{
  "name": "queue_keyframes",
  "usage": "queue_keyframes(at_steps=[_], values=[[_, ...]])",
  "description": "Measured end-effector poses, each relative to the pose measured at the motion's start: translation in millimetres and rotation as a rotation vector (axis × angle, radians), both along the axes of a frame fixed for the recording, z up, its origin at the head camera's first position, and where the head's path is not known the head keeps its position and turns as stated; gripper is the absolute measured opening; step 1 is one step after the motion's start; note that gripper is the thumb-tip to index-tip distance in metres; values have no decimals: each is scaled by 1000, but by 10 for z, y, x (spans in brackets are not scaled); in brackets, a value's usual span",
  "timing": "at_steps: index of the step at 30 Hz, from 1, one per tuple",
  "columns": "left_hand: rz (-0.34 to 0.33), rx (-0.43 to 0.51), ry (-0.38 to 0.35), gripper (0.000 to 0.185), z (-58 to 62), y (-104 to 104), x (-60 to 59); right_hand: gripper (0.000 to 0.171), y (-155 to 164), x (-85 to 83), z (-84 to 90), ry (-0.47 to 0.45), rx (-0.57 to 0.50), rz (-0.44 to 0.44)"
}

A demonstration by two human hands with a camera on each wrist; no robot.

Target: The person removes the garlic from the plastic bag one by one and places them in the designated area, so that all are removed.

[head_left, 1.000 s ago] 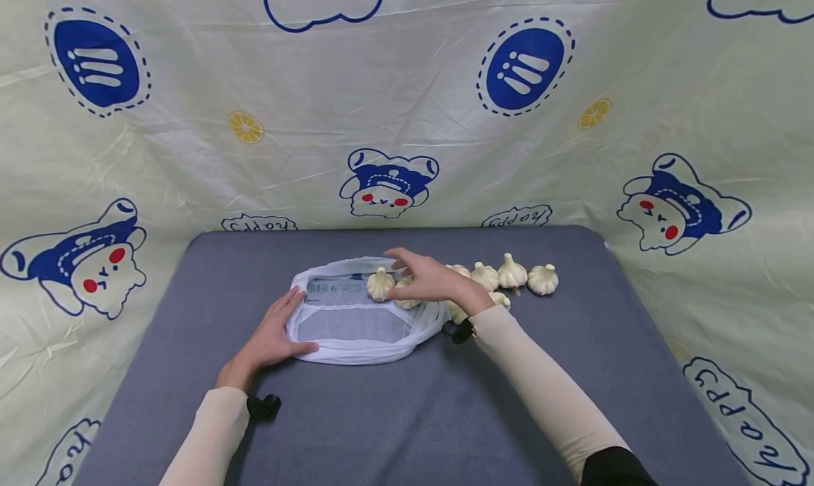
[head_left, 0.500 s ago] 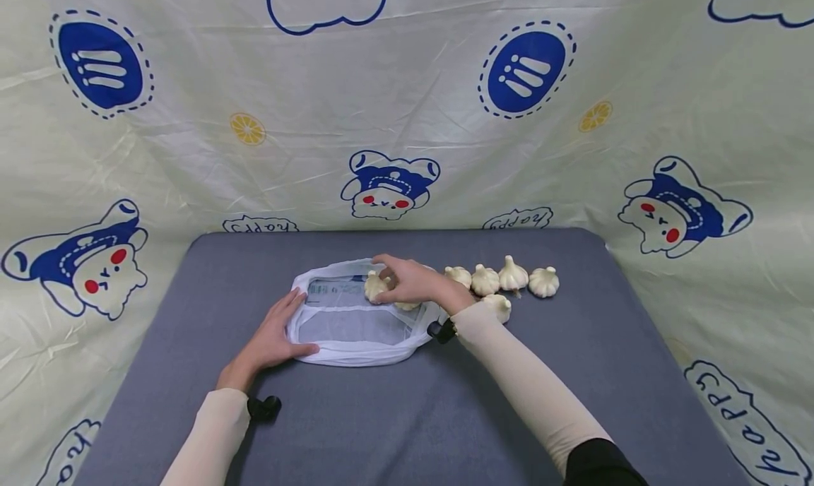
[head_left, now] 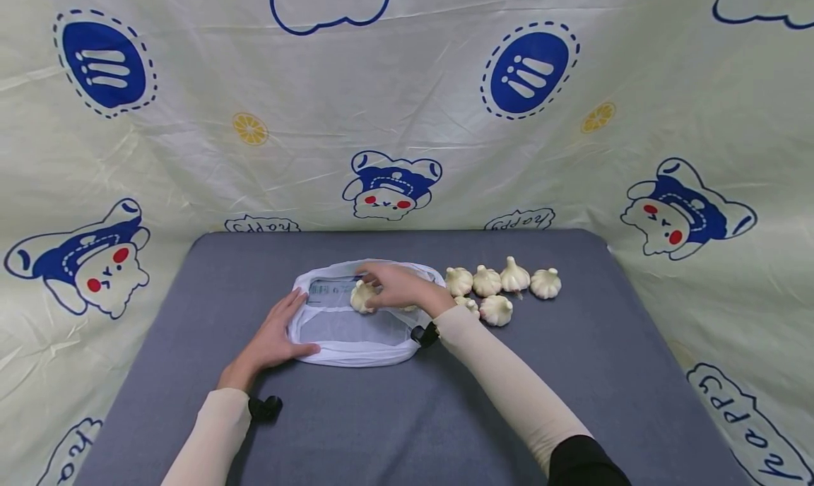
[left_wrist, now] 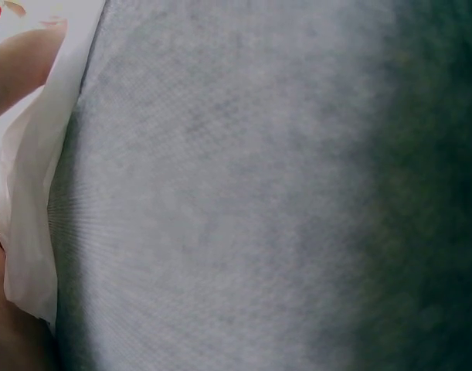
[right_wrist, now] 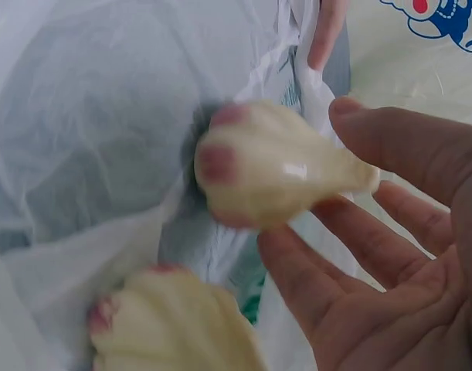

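Observation:
A white plastic bag lies with its mouth spread wide. At its left edge my left hand rests with straight fingers, thumb along the front rim; in the left wrist view a fingertip presses on the plastic. My right hand reaches into the bag. A garlic bulb lies between its thumb and fingers, stem toward the palm. Fingertips touch the bulb while the thumb stays slightly apart. A second garlic bulb sits nearby in the bag, mostly hidden under the right hand in the head view.
Right of the bag, several garlic bulbs stand on the grey table in a row, with a garlic bulb in front. One bulb is partly behind the right sleeve. A printed curtain hangs behind the table.
The right hand has moved left to the first bulb in the bag, and that bulb has shifted left and toward the front. The left hand has stayed put.

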State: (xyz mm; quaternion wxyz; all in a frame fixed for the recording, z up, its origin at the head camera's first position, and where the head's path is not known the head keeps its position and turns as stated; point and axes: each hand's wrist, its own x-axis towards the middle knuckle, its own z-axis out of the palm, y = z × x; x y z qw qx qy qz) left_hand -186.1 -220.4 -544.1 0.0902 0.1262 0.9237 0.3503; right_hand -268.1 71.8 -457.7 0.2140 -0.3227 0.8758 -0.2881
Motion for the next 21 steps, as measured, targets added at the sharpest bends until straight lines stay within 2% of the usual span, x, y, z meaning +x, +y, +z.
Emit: queue_keyframes(at_steps=[3,12,21], values=[[-4,-1,3,112,3,8,-7,65,-37,-11,-54,20,-9,-12],[2,-4,-2,112,3,5,-8,67,-53,-6,-228,-7,-38,-76],[-11,-3,38,112,1,-10,-6,51,-74,-2,-261,-62,-56,-77]])
